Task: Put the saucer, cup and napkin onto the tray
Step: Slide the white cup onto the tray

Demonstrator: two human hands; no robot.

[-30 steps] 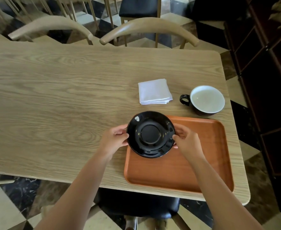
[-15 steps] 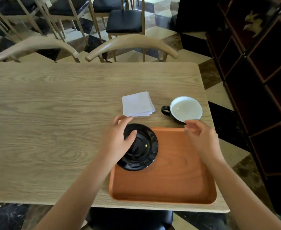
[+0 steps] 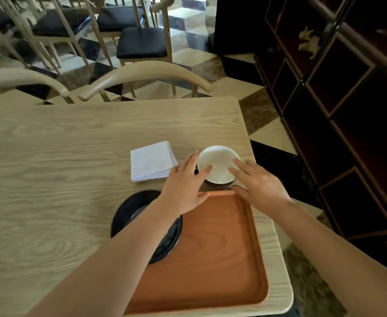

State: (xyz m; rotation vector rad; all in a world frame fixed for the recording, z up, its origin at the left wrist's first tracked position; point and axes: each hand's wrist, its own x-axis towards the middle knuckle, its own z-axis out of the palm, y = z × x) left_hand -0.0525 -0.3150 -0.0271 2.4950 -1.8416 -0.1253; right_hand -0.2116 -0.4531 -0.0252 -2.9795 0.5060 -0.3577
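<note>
Both hands are spread open around the cup [image 3: 217, 164], which stands on the table [image 3: 50, 156] just beyond the far edge of the tray [image 3: 222, 259]: the left hand [image 3: 184, 188] at its left side, the right hand [image 3: 260, 185] at its right. Whether the fingers actually touch it is hard to tell. The black saucer [image 3: 128, 211] lies across the tray's left rim, partly under the left forearm, and the folded white napkin [image 3: 151, 161] lies on the table left of the cup.

Soft daylight from the far side, glare on the floor tiles [image 3: 188, 14]; dim right shelving [image 3: 348, 110]; slight motion blur, wide-angle edge bending.
</note>
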